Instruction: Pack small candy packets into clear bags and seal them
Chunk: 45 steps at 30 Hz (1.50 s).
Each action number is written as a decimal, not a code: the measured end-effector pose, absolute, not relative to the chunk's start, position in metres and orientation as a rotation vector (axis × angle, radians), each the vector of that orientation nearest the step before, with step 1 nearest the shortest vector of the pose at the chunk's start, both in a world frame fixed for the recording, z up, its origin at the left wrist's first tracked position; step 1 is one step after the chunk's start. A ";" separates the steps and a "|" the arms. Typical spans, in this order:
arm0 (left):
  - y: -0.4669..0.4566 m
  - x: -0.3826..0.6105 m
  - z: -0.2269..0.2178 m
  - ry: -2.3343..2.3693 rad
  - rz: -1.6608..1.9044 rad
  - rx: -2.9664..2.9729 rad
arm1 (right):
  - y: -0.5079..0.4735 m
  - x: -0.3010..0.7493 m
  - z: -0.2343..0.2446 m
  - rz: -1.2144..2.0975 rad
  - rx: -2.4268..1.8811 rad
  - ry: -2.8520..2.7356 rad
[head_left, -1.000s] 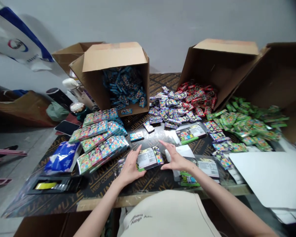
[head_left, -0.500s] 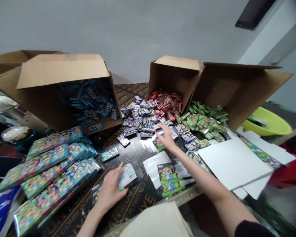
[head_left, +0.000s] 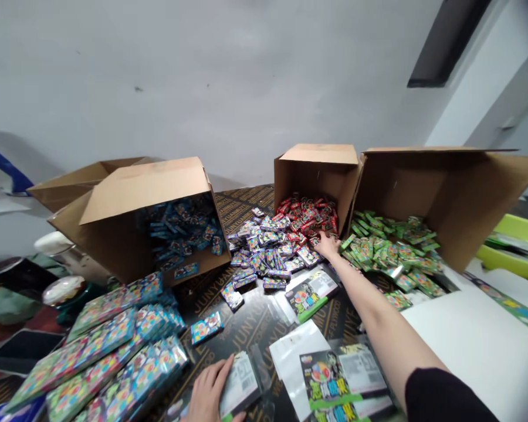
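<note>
My right hand (head_left: 328, 245) reaches far forward, its fingers down among the red packets (head_left: 305, 215) where they meet the mixed blue-and-purple packets (head_left: 264, 252). At the bottom of the view, my left hand (head_left: 207, 391) lies over a clear-wrapped card pack (head_left: 242, 384), with its thumb below the pack's lower edge. Another printed pack with a green strip (head_left: 311, 295) lies flat near my right forearm. A third (head_left: 337, 378) rests on a white sheet close by. Green packets (head_left: 391, 249) spill out to the right of the red ones.
Tipped cardboard boxes (head_left: 114, 246) (head_left: 317, 176) (head_left: 422, 193) open toward the dark printed plywood tabletop (head_left: 255, 346). Blue packets (head_left: 180, 228) fill the left box. Bundled packs (head_left: 105, 351) are stacked at left, a white board (head_left: 479, 346) lies at right, and a green basin (head_left: 510, 246) sits beyond it.
My right hand has left the card pack and stretched forward to the red packets. My left hand stays on the pack, now lower in view because my head has tilted up.
</note>
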<state>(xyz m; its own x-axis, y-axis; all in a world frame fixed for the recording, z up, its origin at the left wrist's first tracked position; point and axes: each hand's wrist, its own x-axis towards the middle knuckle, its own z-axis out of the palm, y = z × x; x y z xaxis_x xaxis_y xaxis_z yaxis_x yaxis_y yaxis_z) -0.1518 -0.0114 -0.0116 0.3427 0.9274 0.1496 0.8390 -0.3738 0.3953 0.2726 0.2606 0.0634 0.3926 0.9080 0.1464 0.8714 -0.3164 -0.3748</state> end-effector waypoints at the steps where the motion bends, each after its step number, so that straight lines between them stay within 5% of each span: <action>1: -0.011 -0.153 -0.012 1.589 0.511 2.359 | 0.260 0.272 0.067 0.121 -2.246 -1.512; 5: -0.010 -0.151 -0.007 1.594 0.528 2.327 | 0.233 0.250 0.081 0.131 -2.097 -1.504; 9: -0.008 -0.121 0.025 1.644 0.758 2.116 | 0.155 0.187 0.085 0.412 -1.487 -1.714; 16: 0.008 -0.061 0.078 1.193 1.143 0.937 | 0.026 0.091 0.079 0.675 -1.049 -1.891; 25: -0.013 -0.084 0.088 0.878 0.955 0.441 | 0.008 0.088 0.083 1.227 -0.822 -1.787; 32: -0.020 -0.079 0.088 1.067 1.098 0.675 | 0.006 0.081 0.103 0.750 -0.892 -2.249; 45: -0.010 -0.110 0.060 1.431 0.957 1.308 | 0.015 0.097 0.073 0.565 -1.066 -2.190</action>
